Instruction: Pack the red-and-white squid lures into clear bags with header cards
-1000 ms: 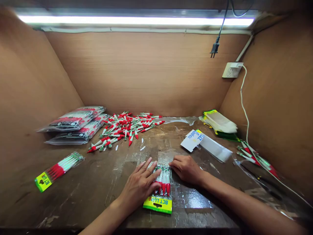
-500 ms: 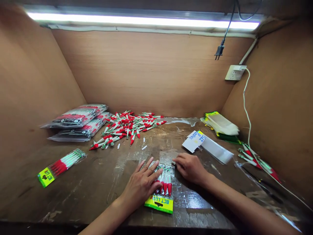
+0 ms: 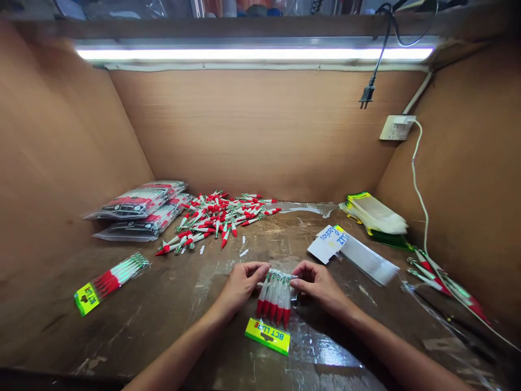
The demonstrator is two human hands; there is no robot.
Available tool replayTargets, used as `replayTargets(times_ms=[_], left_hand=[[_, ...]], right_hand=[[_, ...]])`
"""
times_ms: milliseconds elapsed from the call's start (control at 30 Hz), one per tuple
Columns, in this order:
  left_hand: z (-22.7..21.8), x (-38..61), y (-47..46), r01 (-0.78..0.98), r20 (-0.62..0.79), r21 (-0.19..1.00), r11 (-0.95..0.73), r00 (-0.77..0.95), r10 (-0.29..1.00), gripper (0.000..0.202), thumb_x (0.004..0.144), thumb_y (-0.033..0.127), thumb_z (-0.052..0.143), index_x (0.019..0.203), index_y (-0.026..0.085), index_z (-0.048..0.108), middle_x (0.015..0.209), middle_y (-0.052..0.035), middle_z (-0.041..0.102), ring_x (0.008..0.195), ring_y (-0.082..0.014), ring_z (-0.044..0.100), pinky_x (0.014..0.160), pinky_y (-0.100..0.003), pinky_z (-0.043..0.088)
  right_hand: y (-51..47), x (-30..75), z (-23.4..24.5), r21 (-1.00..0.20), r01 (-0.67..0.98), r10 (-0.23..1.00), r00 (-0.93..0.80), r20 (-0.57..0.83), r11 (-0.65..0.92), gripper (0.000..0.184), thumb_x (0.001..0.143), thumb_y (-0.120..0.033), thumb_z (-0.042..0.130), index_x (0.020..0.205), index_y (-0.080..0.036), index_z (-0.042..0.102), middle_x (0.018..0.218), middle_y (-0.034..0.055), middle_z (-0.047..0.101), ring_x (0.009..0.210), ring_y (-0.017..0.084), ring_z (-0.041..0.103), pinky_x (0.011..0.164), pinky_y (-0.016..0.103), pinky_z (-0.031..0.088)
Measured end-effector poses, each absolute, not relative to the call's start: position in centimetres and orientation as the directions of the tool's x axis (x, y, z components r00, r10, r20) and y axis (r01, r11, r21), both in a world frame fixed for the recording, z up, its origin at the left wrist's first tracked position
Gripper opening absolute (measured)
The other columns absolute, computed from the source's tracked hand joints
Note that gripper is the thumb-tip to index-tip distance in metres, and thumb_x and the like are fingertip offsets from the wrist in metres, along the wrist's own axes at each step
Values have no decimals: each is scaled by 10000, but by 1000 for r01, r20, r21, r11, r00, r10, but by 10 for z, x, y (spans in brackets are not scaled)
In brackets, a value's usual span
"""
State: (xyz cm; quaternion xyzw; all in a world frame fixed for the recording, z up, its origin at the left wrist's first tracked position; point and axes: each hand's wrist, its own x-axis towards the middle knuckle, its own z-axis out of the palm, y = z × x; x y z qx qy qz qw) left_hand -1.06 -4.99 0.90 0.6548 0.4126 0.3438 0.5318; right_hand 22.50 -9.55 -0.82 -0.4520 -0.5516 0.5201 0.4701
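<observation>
A clear packet of red-and-white fishing lures [image 3: 274,304] lies in front of me, its yellow-green header nearest me. My left hand [image 3: 246,282] pinches the far left corner of the packet between thumb and fingers. At the far right corner, my right hand [image 3: 311,279] pinches the plastic edge in the same way. Inside, several lures lie side by side, red ends toward the header and green hooks at the far edge. Off to the left rests another filled lure packet [image 3: 112,279]. Beyond my hands spreads a heap of loose red-and-white lures [image 3: 220,214].
Large clear bags of lures [image 3: 138,209] are stacked at the back left. Toward the right are a white handwritten card [image 3: 326,244], an unfilled clear packet [image 3: 368,258] and a pile of packaging [image 3: 376,212]. A white cord [image 3: 419,190] runs past several lures [image 3: 448,282] by the right wall.
My left hand has moved off the packet's face to its far left corner. My right hand has taken hold of the far right corner. The camera view has tilted slightly upward.
</observation>
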Motion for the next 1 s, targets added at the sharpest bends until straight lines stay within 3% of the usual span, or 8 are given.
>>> replayTargets(times_ms=[167, 300, 433, 533, 633, 767, 867, 1000], left_hand=[[16, 6, -49, -47, -131, 985, 167, 430, 893, 493, 801, 569, 721, 991, 115, 755, 849, -84, 732, 676, -161, 648, 635, -240, 490], [13, 12, -53, -92, -181, 966, 240, 415, 892, 538, 802, 586, 714, 1113, 147, 707, 911, -78, 714, 666, -131, 632, 581, -202, 462], [15, 6, -57, -30, -166, 978, 205, 475, 864, 714, 754, 519, 790, 1350, 200, 558, 894, -53, 705, 702, -167, 649, 594, -233, 484], [30, -25, -51, -20, -112, 991, 132, 414, 903, 719, 757, 515, 785, 1339, 156, 563, 866, -55, 702, 717, -180, 646, 652, -256, 493], [49, -91, -35, 188, -106, 981, 43, 342, 934, 808, 735, 514, 795, 1397, 156, 501, 676, 19, 633, 590, -162, 592, 564, -227, 441], [60, -200, -7, 678, 56, 716, -167, 182, 982, 648, 740, 532, 750, 1276, 187, 628, 583, 35, 585, 559, -202, 586, 501, -223, 399], [56, -240, 6, 887, 273, 411, -210, 100, 957, 577, 774, 517, 686, 1237, 176, 641, 986, -94, 732, 951, -346, 667, 757, -353, 517], [45, -184, -8, 888, 547, 214, -406, 235, 803, 580, 888, 471, 562, 1395, 203, 474, 1393, -133, 562, 1277, -355, 516, 1061, -490, 398]], right_hand=[[-95, 231, -4, -989, -143, 993, -109, 49, 33, 318, 711, -383, 844, 802, -159, 636, 745, -8, 658, 646, 114, 548, 600, 231, 393], [-95, 230, -7, -983, -180, 996, -87, 36, 20, 312, 715, -373, 836, 774, -167, 610, 702, -23, 647, 597, 106, 534, 571, 227, 391], [-97, 237, 4, -986, 95, 985, -119, 127, 139, 214, 835, -373, 712, 908, -179, 655, 819, 26, 698, 716, 169, 628, 663, 287, 500], [-96, 259, 12, -711, 586, 917, -176, 357, 389, 399, 853, -182, 619, 1249, -232, 621, 1226, 90, 657, 1131, 254, 594, 992, 416, 464], [-89, 286, 3, -275, 905, 873, -174, 456, 324, 821, 707, 27, 551, 1466, -269, 444, 1507, 114, 443, 1380, 324, 383, 1148, 515, 290], [-68, 310, -19, -86, 987, 897, -84, 434, 134, 804, 706, 40, 531, 1441, -282, 489, 1519, 132, 430, 1355, 372, 413, 1087, 543, 350], [-57, 317, -21, -134, 982, 904, -68, 422, 136, 484, 860, -37, 468, 1248, -255, 658, 1319, 120, 624, 1195, 314, 563, 968, 454, 463], [-67, 306, 4, -272, 926, 813, -59, 579, 261, 354, 950, -102, 426, 1154, -222, 690, 1146, 94, 704, 1088, 268, 612, 935, 404, 477]])
